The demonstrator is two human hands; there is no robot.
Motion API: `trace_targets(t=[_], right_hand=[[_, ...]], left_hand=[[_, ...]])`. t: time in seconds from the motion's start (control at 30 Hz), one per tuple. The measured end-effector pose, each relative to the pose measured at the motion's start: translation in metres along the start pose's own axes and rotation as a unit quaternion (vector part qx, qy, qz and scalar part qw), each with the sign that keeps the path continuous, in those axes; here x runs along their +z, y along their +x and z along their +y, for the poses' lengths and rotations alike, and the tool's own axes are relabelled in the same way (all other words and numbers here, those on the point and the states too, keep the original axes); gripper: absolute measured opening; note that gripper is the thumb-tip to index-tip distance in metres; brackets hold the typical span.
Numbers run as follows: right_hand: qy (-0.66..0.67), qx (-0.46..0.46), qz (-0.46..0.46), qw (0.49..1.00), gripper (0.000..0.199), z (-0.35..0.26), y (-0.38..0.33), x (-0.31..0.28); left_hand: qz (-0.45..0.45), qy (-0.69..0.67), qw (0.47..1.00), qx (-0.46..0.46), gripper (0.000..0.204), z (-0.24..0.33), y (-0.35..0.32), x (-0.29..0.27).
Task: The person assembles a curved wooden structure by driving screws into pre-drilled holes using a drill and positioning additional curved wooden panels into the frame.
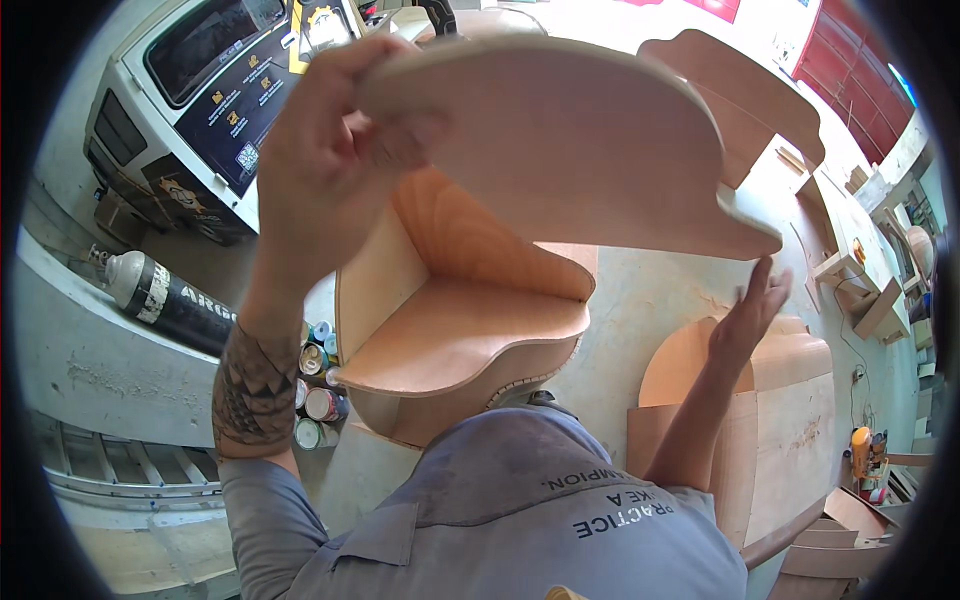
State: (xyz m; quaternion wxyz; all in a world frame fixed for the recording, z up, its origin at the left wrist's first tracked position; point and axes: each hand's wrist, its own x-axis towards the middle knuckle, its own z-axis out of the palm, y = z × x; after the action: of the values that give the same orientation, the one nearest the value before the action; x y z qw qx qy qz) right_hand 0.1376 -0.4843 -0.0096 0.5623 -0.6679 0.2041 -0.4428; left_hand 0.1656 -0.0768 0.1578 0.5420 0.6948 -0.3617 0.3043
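A curved plywood panel (560,150) is raised in front of me, its wavy edge upward and its long straighter edge below. My left hand (320,170) is closed on the panel's left end, fingers slightly blurred. At the panel's pointed right corner is my right hand (745,315), its fingers stretched out and apart. The fingertips reach the corner, but I cannot tell whether they touch it. Below the panel, close to my body, stands a plywood seat-like piece (465,325) with a curved front edge and two upright walls. The panel hides part of the space behind it.
Paint cans (322,400) and a dark gas cylinder (170,300) stand on the left, near a parked van (215,110). To the right sits a large curved plywood piece (790,400). Another wavy panel (745,90) and a workbench (850,235) are farther off.
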Motion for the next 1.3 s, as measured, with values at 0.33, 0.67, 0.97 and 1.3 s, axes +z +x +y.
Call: trace_targets(t=[0.33,0.67,0.97,1.3], right_hand=[[0.469,0.423,-0.224,0.742,0.064,0.020,0.045,-0.019],[0.309,-0.178,-0.312,0.881,0.042,-0.052,0.066,0.000],[-0.042,-0.182,-0.645,0.741,0.042,-0.066,-0.080,0.181],[0.127,-0.230,-0.562,0.784,0.033,0.006,-0.120,0.219]], left_hand=[[-0.321,0.175,0.891,0.269,0.029,0.020,-0.069,0.051],[-0.062,0.181,0.977,0.097,0.093,0.012,-0.036,-0.025],[-0.167,0.402,0.900,0.001,0.092,-0.009,-0.063,-0.037],[-0.161,0.469,0.868,-0.031,0.061,-0.099,-0.079,-0.032]])
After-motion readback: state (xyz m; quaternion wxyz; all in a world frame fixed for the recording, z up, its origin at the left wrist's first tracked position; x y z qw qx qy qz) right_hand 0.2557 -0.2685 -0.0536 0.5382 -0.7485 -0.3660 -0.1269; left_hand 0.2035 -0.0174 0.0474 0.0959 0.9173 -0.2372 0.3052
